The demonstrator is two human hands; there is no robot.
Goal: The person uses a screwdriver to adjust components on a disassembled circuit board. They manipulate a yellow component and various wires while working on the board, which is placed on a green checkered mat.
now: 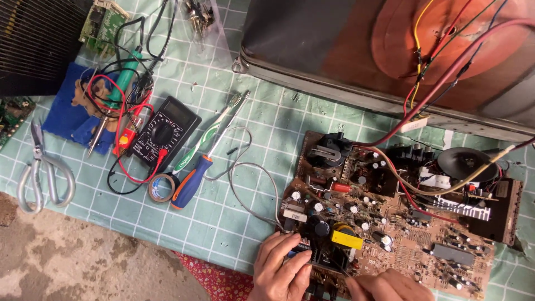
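My left hand [281, 270] and right hand [387, 285] on the circuit board's [390, 223] near edge.
Left fingers curl, pinching a black component [329, 253]; right grip I cannot tell. Board seems stiff, light, fragile: hold by edges.

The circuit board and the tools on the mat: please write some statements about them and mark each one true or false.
1. Both hands are at the near edge of the circuit board. True: left hand, right hand.
2. The scissors lie on the circuit board. False: they lie at the far left of the green checked mat.
3. The multimeter is black. True.
4. The left hand holds the screwdriver. False: it lies on the mat, beside a toothbrush.
5. The soldering iron has a red handle. False: green.
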